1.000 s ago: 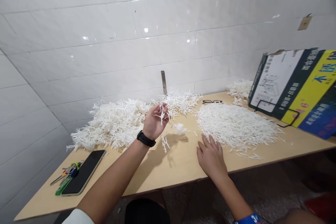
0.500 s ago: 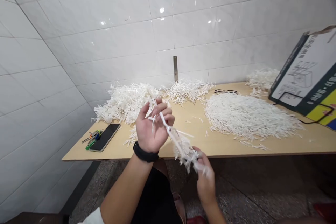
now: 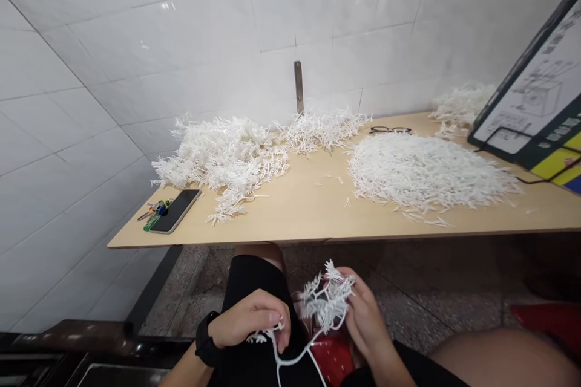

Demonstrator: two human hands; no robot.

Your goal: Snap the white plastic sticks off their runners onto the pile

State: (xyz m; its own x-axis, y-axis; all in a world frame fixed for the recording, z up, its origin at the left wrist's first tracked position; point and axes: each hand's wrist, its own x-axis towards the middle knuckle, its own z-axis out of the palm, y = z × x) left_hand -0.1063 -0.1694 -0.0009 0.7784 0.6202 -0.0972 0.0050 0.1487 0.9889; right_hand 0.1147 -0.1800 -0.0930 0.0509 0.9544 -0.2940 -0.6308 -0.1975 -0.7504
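Partly, white sprigs hide the right hand.

The tan table bears white heaps, keys, a phone (screen dark)

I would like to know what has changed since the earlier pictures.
The left hand has come down and back from above the table, its fingers holding white strands as before. The right hand, earlier beside the rounded white pile, has also drawn back and taken hold of a white branched cluster. The phone, keys and eyeglasses lie as they were.
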